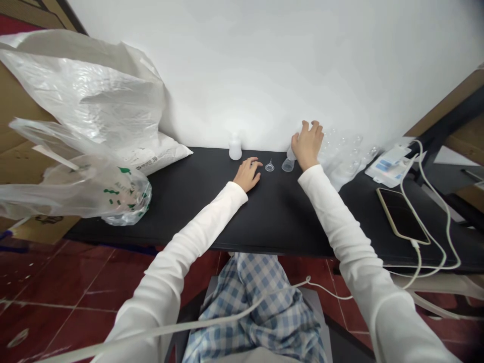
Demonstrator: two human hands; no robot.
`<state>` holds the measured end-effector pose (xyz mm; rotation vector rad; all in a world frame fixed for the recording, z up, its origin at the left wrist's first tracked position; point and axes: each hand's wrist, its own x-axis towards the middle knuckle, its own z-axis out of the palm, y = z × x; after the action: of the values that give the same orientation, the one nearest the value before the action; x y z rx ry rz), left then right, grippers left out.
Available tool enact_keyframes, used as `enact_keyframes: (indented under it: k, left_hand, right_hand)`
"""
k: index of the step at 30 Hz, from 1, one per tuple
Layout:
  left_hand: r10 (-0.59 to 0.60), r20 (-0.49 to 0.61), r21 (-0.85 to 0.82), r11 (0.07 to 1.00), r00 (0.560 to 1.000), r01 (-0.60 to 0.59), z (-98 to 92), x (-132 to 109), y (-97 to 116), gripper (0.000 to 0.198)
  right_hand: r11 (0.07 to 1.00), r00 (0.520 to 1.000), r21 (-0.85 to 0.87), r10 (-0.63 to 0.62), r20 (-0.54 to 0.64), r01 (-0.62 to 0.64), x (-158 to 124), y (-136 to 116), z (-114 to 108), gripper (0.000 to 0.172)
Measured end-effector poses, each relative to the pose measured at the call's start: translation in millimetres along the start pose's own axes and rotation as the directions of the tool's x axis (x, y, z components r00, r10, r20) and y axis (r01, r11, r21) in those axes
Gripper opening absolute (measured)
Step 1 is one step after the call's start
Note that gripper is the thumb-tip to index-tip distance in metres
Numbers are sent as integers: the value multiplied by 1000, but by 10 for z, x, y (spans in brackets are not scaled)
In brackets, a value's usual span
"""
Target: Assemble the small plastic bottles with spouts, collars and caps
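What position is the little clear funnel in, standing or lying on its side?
Standing: the small clear funnel rests on its wide rim on the black tabletop, with its narrow stem pointing up.

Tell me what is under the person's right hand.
A clear plastic container sits under the right hand, its wide end showing; the palm covers the rest.
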<state>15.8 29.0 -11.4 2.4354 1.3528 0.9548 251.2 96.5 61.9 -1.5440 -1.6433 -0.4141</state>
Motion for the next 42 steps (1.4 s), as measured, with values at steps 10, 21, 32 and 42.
enact_keyframes:
  k: [10, 21, 32, 42]
  left_hand:
    - [115, 214, -29, 993, 970, -111, 108, 38, -78, 45]
    - [73, 187, -84, 995, 980, -58, 135, 36, -90, 46]
    - [112, 85, -162, 982, 990, -97, 127, 45, -67, 65]
    - [37, -128, -303, 950, 991, -74, -37, -15, 79, 66]
  right_hand:
    - [999, 998, -21, 44, 35, -44, 141, 28, 210, 40]
    - [980, 991, 172, -83, -108, 101, -172, -389, -646, 39]
    - [954, 975, 298, 25, -222, 43, -880, -241, -236, 38]
    - [778, 938, 571, 344, -37, -262, -1033, -447, -71, 37]
